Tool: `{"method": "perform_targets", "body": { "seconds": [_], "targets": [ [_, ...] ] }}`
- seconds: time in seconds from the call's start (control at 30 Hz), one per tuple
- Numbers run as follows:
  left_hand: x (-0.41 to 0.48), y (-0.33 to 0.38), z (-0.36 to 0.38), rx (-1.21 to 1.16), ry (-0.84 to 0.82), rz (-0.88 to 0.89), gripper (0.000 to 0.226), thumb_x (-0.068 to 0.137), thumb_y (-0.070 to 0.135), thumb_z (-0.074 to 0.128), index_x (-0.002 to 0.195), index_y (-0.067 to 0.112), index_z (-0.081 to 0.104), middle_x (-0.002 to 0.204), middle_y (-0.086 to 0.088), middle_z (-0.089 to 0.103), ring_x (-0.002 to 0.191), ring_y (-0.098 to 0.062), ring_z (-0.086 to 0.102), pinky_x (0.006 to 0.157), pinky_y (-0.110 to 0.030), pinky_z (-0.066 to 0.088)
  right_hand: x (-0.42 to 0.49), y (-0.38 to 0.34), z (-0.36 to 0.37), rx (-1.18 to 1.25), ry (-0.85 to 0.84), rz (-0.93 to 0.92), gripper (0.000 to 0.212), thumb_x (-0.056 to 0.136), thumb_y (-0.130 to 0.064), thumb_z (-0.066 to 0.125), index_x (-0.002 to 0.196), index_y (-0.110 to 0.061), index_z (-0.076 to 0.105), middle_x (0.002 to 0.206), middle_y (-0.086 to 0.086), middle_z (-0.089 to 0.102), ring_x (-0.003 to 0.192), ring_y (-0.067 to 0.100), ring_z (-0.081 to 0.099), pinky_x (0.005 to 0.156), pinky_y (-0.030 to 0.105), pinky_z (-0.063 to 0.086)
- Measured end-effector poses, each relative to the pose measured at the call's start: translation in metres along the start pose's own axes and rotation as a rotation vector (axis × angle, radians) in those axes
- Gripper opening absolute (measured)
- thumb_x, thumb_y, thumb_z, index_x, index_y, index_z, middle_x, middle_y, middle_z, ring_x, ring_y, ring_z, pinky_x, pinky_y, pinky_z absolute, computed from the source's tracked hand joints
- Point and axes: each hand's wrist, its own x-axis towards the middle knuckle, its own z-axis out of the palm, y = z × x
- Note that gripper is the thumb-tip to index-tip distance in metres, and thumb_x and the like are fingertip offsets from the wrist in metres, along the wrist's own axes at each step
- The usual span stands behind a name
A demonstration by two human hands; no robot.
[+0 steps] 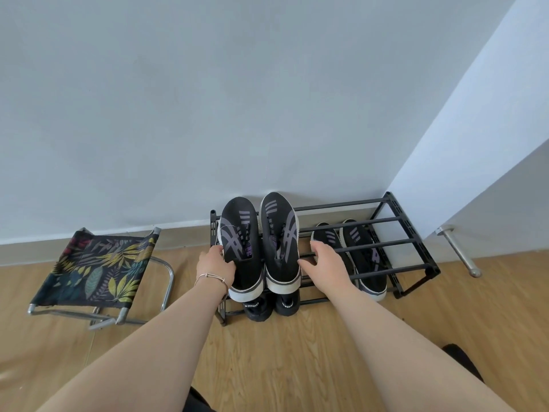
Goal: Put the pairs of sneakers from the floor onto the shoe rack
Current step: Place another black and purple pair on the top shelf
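A black metal shoe rack [401,217] with two tiers stands against the wall. On the left end of its top tier lies a pair of black sneakers with grey stripes and white soles, toes toward the wall. My left hand [214,267] grips the outer side of the left sneaker [242,248]. My right hand [325,261] is beside the right sneaker [280,239] with fingers spread over a rack bar and the thumb at the shoe's edge. A matching pair [364,257] sits on the lower tier at right. Under the top pair, the heels of an all-black pair [258,307] show.
A folding stool [98,269] with a leaf-print fabric seat stands on the wood floor left of the rack. A white door with a metal handle [459,251] is close to the rack's right end. A dark object [463,361] lies at the lower right.
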Motion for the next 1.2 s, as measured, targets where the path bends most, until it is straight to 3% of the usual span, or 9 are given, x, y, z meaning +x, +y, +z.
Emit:
{"method": "perform_targets", "body": {
  "seconds": [0.17,0.3,0.5,0.7,0.97,1.2],
  "targets": [
    [-0.016,0.018,0.004,0.087,0.157,0.104,0.057,0.094,0.015,0.059,0.148,0.016,0.042,0.149,-0.014,0.042,0.133,-0.036,0.04,0.109,-0.047,0.041,-0.01,0.013,-0.019,-0.069,0.108,-0.026,0.069,0.094,-0.042,0.064,0.152,-0.016,0.039,0.15,0.006,0.049,0.14,0.025,0.043,0.11,0.041,0.041],
    [-0.03,0.035,0.005,0.092,0.226,0.242,0.065,0.095,0.03,0.061,0.153,0.016,0.034,0.157,-0.012,0.035,0.142,-0.036,0.033,0.115,-0.047,0.036,-0.012,0.024,-0.03,-0.172,0.186,-0.073,0.074,0.095,-0.041,0.063,0.156,-0.012,0.033,0.156,0.008,0.043,0.145,0.025,0.035,0.116,0.039,0.037],
    [-0.054,0.066,0.03,0.202,0.168,0.442,0.086,0.09,0.052,0.061,0.159,0.02,0.019,0.167,-0.008,0.02,0.153,-0.03,0.018,0.123,-0.046,0.021,-0.011,0.037,-0.047,-0.39,0.328,-0.202,0.075,0.092,-0.047,0.065,0.152,-0.009,0.04,0.152,0.014,0.049,0.144,0.031,0.041,0.118,0.044,0.036],
    [-0.073,0.087,0.07,0.357,0.143,0.614,0.084,0.094,0.057,0.052,0.16,0.019,0.016,0.168,-0.009,0.017,0.156,-0.028,0.012,0.127,-0.047,0.012,-0.017,0.073,-0.076,-0.568,0.353,-0.214,0.074,0.092,-0.05,0.062,0.152,-0.01,0.042,0.152,0.016,0.051,0.143,0.035,0.042,0.119,0.049,0.035],
    [-0.1,0.106,0.124,0.607,0.145,0.767,0.084,0.092,0.049,0.059,0.159,0.015,0.022,0.166,-0.016,0.023,0.155,-0.035,0.016,0.125,-0.054,0.009,-0.042,0.148,-0.116,-0.651,0.318,-0.169,0.07,0.092,-0.05,0.061,0.148,-0.011,0.047,0.147,0.012,0.054,0.139,0.032,0.047,0.114,0.046,0.04],
    [-0.142,0.113,0.187,0.781,0.0,0.837,0.077,0.098,0.042,0.047,0.161,0.017,0.011,0.169,-0.015,0.011,0.157,-0.034,0.004,0.126,-0.054,0.005,-0.083,0.217,-0.121,-0.677,0.27,-0.147,0.067,0.093,-0.051,0.058,0.148,-0.015,0.047,0.15,0.01,0.052,0.141,0.03,0.045,0.118,0.045,0.036]
  ]
}}
